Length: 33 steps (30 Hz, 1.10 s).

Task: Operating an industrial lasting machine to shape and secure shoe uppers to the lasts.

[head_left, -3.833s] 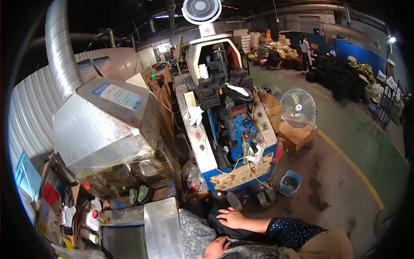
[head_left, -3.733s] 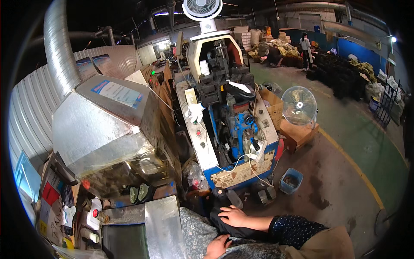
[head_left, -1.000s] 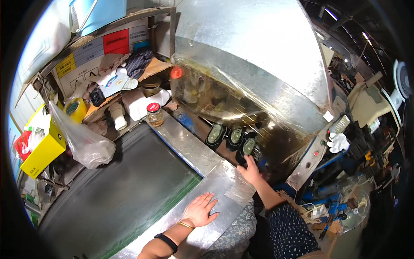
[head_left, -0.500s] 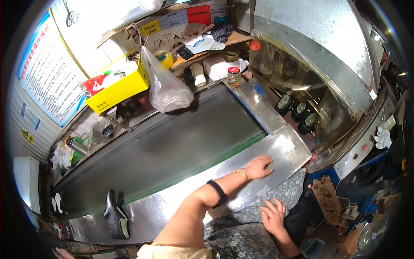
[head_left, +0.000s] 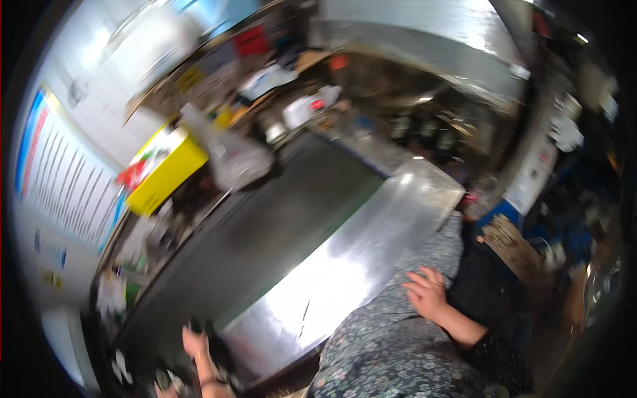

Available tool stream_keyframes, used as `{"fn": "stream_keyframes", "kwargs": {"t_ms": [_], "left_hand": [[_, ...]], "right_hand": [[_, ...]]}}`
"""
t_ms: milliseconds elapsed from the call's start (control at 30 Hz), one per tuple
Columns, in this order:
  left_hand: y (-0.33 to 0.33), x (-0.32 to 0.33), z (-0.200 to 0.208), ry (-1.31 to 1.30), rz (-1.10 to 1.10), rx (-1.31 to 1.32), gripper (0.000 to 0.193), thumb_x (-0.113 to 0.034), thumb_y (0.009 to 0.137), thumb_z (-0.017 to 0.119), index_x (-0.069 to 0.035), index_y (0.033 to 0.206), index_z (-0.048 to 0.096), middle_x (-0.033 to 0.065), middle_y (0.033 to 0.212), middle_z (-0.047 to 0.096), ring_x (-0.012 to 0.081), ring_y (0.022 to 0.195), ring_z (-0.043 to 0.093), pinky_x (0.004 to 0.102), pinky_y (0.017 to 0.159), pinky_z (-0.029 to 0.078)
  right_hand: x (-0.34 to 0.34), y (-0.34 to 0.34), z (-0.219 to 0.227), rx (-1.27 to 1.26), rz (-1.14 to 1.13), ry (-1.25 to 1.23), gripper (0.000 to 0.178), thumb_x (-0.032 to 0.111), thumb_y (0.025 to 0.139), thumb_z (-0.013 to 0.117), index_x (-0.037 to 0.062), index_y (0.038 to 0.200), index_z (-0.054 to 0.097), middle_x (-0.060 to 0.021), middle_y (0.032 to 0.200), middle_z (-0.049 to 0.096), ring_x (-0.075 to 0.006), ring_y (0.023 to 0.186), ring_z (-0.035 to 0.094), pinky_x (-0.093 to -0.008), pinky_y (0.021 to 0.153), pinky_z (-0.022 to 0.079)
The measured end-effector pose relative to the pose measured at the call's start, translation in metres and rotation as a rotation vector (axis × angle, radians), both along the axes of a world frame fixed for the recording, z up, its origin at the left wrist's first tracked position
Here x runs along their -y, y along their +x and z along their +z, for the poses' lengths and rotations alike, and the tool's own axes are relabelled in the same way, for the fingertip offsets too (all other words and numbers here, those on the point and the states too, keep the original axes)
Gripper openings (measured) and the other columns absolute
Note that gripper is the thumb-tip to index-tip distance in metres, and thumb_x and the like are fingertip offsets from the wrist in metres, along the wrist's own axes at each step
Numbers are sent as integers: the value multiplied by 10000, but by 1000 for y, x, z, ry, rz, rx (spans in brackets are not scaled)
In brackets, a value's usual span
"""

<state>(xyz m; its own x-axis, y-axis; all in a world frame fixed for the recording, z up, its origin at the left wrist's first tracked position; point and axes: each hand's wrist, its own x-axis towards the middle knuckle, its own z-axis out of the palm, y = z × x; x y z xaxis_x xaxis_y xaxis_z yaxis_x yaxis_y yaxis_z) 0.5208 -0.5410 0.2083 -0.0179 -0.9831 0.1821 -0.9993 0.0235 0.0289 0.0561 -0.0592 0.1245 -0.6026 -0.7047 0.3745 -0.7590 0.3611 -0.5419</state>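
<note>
My left hand (head_left: pixel 194 343) is at the lower left, over the near end of the dark conveyor belt (head_left: pixel 265 225). Its fingers are closed at a black shoe (head_left: pixel 221 355), blurred by motion and partly hidden by the hand and wrist. Just left of it, at the bottom edge, is another person's hand (head_left: pixel 172 387), with a small dark thing by its fingers that I cannot make out. My right hand (head_left: pixel 426 293) rests on the floral apron (head_left: pixel 391 325) over my lap, fingers apart and holding nothing.
A shiny metal ledge (head_left: pixel 391 225) borders the belt. Beyond it are a yellow box (head_left: pixel 169 176), a hanging plastic bag (head_left: pixel 242 162) and a cluttered shelf. Several dark shoes (head_left: pixel 424 132) sit inside the metal hood at the upper right. A cardboard piece (head_left: pixel 511 245) lies right.
My left hand has swung from the metal ledge on the right to the black shoe at the lower left and closed on it. The view has turned; my right hand stays on the apron.
</note>
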Motion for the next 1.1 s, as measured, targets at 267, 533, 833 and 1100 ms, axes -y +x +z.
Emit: {"fn": "stream_keyframes", "kwargs": {"t_ms": [267, 533, 833, 1100], "left_hand": [[-55, -140, -21, -311, -872, -104, 492, -495, 876, 670, -14, 970, 698, 233, 1078, 655, 437, 1052, 568, 488, 973, 443], [-222, -155, -48, 194, -1131, -557, 497, -487, 901, 638, -6, 1024, 673, 205, 1075, 663, 393, 1030, 594, 456, 946, 465], [-342, -255, -1, 877, -1158, -900, 507, -476, 933, 597, 3, 1094, 640, 169, 1070, 673, 336, 1002, 627, 416, 910, 494], [-431, -340, 40, 1543, -1108, -1131, 518, -466, 962, 560, 12, 1156, 612, 137, 1066, 681, 285, 977, 657, 379, 879, 519]], "right_hand": [[-24, 1, -24, 45, -55, -65, 219, 243, 886, 636, 185, 1077, 728, 0, 1303, 618, -296, 1307, 447, -493, 1068, 324], [-19, 7, -34, 99, 67, -109, 229, 251, 920, 601, 157, 1101, 707, -35, 1334, 602, -310, 1367, 387, -499, 1117, 273], [21, -35, 61, 480, 210, -243, 342, 295, 950, 603, 55, 1191, 635, -165, 934, 703, -284, 805, 670, -409, 737, 506], [-29, -56, 166, 57, -73, -559, 337, 291, 884, 706, 46, 1104, 632, -140, 1037, 705, -303, 882, 702, -376, 735, 548]]}}
